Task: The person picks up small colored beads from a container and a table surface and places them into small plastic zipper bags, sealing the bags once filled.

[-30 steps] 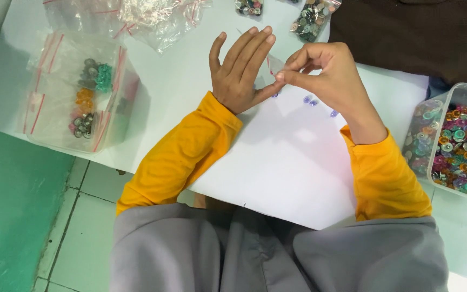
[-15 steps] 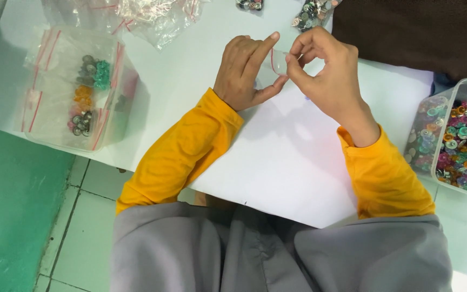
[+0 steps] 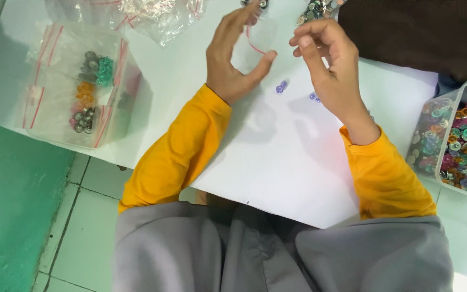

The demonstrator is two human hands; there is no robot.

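Fingers of the left hand [image 3: 232, 59] pinch a small clear zip bag [image 3: 255, 39] between thumb and fingertips. Just beside it, the right hand [image 3: 328, 62] hovers with fingers loosely curled, holding nothing. Purple buttons [image 3: 281, 87] lie on the white counter [image 3: 298, 162] below both hands.

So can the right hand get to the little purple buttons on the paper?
Probably yes: the right hand is just above and beside the purple buttons, which lie uncovered on the white paper.

Orange sleeves [image 3: 179, 151], white table [image 3: 298, 162], purple buttons [image 3: 281, 87], multicoloured buttons in clear tub [image 3: 463, 143], green floor [image 3: 12, 205].
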